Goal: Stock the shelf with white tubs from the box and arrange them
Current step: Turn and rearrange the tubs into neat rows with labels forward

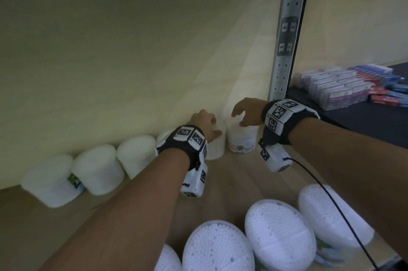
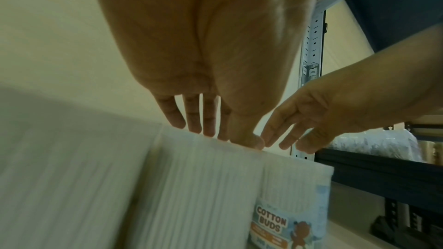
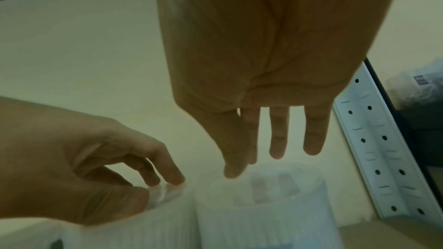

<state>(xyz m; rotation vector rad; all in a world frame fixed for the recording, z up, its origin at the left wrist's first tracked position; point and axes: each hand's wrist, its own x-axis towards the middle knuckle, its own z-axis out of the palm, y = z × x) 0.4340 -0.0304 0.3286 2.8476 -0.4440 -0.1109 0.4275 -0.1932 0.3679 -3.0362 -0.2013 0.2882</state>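
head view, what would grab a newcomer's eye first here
Most striking are the two hands at the back of the wooden shelf: the left hand grips the top of a white tub, while the right hand hovers open over the labelled tub beside the metal upright. A row of white tubs runs leftward along the back wall, and more tubs sit at the near edge.

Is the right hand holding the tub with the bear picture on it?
No, the right hand hangs above the labelled tub with straight fingers and a gap under them, while the left hand grips the next tub.
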